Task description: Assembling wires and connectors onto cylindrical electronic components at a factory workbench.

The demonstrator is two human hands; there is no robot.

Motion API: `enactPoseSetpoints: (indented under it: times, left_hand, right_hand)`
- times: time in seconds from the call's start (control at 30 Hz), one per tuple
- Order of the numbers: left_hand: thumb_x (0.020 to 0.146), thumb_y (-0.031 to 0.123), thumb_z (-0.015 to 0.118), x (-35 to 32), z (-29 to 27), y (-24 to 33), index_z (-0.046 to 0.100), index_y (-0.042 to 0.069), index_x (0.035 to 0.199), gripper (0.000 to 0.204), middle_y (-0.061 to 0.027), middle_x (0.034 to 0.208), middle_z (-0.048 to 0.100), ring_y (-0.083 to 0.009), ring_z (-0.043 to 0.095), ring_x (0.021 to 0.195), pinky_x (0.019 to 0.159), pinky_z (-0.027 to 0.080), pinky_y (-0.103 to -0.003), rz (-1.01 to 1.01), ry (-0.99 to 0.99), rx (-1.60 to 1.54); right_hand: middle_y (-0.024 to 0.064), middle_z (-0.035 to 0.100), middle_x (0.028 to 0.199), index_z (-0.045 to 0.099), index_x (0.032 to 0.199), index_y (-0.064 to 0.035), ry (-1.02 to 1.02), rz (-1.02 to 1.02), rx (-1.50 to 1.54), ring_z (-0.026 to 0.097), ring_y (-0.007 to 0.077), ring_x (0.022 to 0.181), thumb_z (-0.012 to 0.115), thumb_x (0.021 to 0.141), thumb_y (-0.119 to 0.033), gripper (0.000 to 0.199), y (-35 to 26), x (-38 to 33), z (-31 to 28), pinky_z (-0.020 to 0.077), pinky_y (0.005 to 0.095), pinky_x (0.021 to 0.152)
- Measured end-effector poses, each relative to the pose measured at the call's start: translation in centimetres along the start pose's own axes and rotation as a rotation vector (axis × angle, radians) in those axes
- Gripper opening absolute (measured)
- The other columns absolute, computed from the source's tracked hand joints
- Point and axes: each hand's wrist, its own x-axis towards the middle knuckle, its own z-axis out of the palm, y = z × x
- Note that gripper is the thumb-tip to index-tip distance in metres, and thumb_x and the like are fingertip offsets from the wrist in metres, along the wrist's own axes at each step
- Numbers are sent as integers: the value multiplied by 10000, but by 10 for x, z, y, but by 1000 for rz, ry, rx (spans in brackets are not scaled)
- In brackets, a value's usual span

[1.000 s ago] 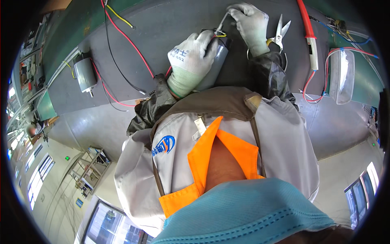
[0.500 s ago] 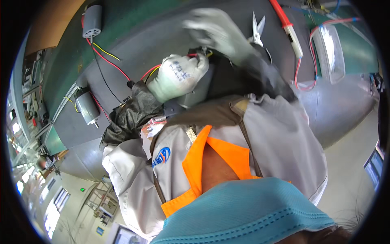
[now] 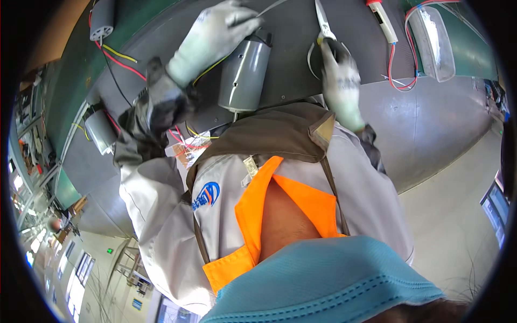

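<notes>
The person's left hand [image 3: 212, 37], in a pale work glove, is closed over the top end of a grey motor [image 3: 245, 75] that lies on the dark tabletop [image 3: 291, 70] just in front of the chest, with its thin shaft pointing back toward the body and a yellow wire [image 3: 207, 72] trailing from it under the wrist. A thin light strip or wire also runs out of that hand toward the far edge; what it is cannot be told. The right hand [image 3: 342, 81], gloved too, lies well apart from the left, its fingers curled on the handles of a pair of scissors [image 3: 323, 19] whose blades point at the far edge of the tabletop; whether it has truly gripped them cannot be told. Near the right far corner lie a red and white pen-shaped tool [image 3: 382, 21] and a clear plastic cover [image 3: 433, 37] ringed by red and blue leads. Two more grey motors [image 3: 102, 19] sit toward the left edge with red, yellow and black wires between them. The risk from here looks to lie in the round motor: held at one end only, it could roll or swing and drag its wires. The scissors could also nick the wrong lead or the glove, since so many loose wires crowd near the hands.
</notes>
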Motion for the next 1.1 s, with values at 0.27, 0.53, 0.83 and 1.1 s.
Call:
enactPoseSetpoints:
  times: [0.27, 0.53, 0.83, 1.1]
  left_hand:
    - [913, 527, 652, -11, -17, -46, 549, -102, 1300, 746, -103, 1211, 678, -171, 629, 1120, 992, 477, -288, -42, 4, -803]
    - [996, 389, 593, -13, 2, -65, 550, -76, 1341, 580, -115, 1239, 652, -195, 609, 1153, 1035, 459, -336, 71, 134, -1010]
    - [966, 471, 615, -34, -21, -49, 590, -66, 1271, 618, -79, 1096, 666, -146, 612, 1059, 960, 472, -292, 8, 280, -802]
    - [790, 249, 801, -123, -45, 29, 574, 23, 1319, 618, -222, 1197, 645, -387, 637, 1113, 950, 524, -421, -253, 174, 154]
  right_hand:
    - [201, 607, 1254, 456, 1460, -70, -214, 255, 268, 635, 338, 1065, 702, 783, 1, 724, 21, -32, -40, 544, 426, 887]
    - [191, 673, 1131, 482, 1420, -24, -847, 239, 891, 681, 282, 1040, 722, 928, -334, 630, 3, 77, -56, 537, 382, 890]
    - [206, 705, 944, 522, 1327, -74, -613, -260, 7, 684, 414, 899, 634, 881, -619, 713, -27, 96, -66, 536, 487, 796]
    - [212, 690, 1025, 621, 1207, -22, -143, -182, 98, 672, 384, 939, 727, 871, -335, 471, 10, 55, -26, 553, 439, 793]
